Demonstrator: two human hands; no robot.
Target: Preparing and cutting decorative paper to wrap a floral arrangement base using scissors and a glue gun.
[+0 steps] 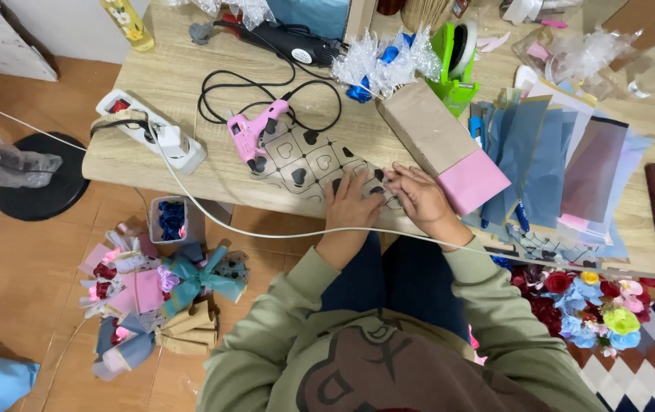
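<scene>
A sheet of tan wrapping paper printed with black hearts [304, 162] lies on the wooden table [182, 69], near its front edge. My left hand [352, 204] lies flat on the sheet's near right part with fingers spread. My right hand [417, 194] rests beside it, its fingertips pinching the sheet's right edge. Just right of my right hand lies a brown and pink paper bag [443, 145]. A pink glue gun [252, 131] lies on the sheet's far left corner.
A white power strip [153, 130] and black cables sit left on the table. Blue and grey paper sheets [552, 164] are fanned at right, beside a green tape dispenser [457, 61]. Paper bouquets [156, 294] lie on the floor at left, artificial flowers [594, 301] at right.
</scene>
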